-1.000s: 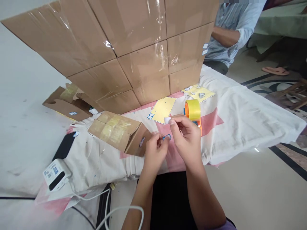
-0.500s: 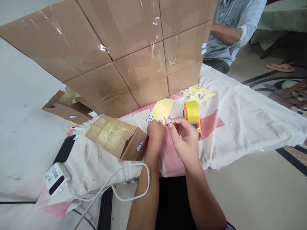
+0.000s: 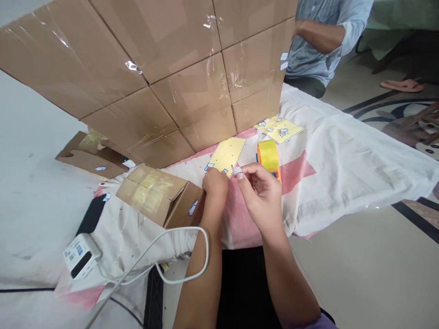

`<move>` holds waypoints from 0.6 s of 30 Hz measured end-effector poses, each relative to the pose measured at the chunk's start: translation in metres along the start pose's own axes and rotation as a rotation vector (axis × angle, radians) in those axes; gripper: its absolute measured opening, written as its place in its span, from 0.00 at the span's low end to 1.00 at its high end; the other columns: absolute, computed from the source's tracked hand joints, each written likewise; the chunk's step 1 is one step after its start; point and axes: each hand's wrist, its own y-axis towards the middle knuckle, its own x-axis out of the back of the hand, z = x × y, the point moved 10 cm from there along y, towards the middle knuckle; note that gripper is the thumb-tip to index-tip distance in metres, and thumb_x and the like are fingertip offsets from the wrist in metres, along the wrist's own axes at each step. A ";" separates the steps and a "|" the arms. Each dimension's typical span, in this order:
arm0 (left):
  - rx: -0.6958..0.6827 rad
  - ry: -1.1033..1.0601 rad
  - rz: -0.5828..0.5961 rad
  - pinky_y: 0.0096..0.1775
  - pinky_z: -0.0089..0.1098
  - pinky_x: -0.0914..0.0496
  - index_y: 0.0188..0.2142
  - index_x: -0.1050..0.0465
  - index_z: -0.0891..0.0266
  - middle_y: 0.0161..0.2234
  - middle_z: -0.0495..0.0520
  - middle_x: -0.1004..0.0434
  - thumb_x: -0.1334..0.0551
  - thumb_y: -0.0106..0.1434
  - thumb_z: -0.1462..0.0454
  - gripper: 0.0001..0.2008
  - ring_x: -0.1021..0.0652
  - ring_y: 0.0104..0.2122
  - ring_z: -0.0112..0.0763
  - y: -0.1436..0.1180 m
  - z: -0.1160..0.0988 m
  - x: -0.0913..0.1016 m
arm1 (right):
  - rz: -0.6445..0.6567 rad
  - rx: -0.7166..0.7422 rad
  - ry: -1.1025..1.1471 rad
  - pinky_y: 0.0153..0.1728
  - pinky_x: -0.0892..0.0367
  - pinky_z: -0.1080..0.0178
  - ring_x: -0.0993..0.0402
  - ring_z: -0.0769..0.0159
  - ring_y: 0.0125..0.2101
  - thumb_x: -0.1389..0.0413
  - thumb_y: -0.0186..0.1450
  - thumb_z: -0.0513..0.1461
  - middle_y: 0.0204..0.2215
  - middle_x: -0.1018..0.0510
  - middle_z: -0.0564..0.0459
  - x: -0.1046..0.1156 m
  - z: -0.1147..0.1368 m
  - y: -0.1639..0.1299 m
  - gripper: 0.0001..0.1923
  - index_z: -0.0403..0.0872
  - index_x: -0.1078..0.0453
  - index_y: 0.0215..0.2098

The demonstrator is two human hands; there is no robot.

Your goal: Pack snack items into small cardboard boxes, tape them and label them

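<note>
Creased white-and-pink cloth (image 3: 329, 178); I see right hand (image 3: 263, 195) pinching small white paper-like scrap (image 3: 237, 170), might drop if pinch loosens; left hand (image 3: 216, 183) curled, can't tell hold

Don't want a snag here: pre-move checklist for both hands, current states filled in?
1. Small white paper-like slip pinched in right hand: ok, between thumb and fingers.
2. Yellow, wavy-edged flat sheet lying on the cloth: ok, partly behind left hand.
3. Left hand's grip: cannot tell, fingertips hidden.
4. Loop of white cable out of the left forearm's line: not ok, it crosses over the forearm in view; contact unclear.
5. Broad yellow tape roll clear of right hand: cannot tell, the hand overlaps its surroundings in view.
</note>
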 end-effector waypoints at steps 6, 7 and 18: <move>-0.160 -0.175 -0.052 0.36 0.35 0.32 0.41 0.34 0.60 0.35 0.60 0.21 0.45 0.71 0.61 0.05 0.19 0.36 0.39 -0.061 -0.025 0.007 | 0.008 0.010 -0.011 0.30 0.33 0.66 0.30 0.70 0.28 0.42 0.67 0.38 0.28 0.27 0.57 0.003 -0.008 0.001 0.02 0.48 0.28 0.36; -0.202 -0.229 -0.043 0.36 0.33 0.31 0.40 0.35 0.58 0.35 0.56 0.20 0.46 0.71 0.61 0.05 0.20 0.36 0.35 -0.079 -0.025 0.006 | 0.030 -0.005 -0.005 0.29 0.33 0.66 0.29 0.70 0.27 0.42 0.67 0.39 0.28 0.26 0.57 0.002 -0.013 0.002 0.03 0.48 0.28 0.36; -0.292 -0.465 -0.894 0.32 0.35 0.30 0.35 0.38 0.56 0.27 0.46 0.32 0.39 0.65 0.60 0.08 0.27 0.26 0.32 -0.184 0.082 0.156 | 0.483 -0.128 -0.239 0.29 0.33 0.67 0.24 0.68 0.28 0.44 0.66 0.36 0.28 0.19 0.56 -0.085 -0.053 -0.054 0.06 0.49 0.25 0.33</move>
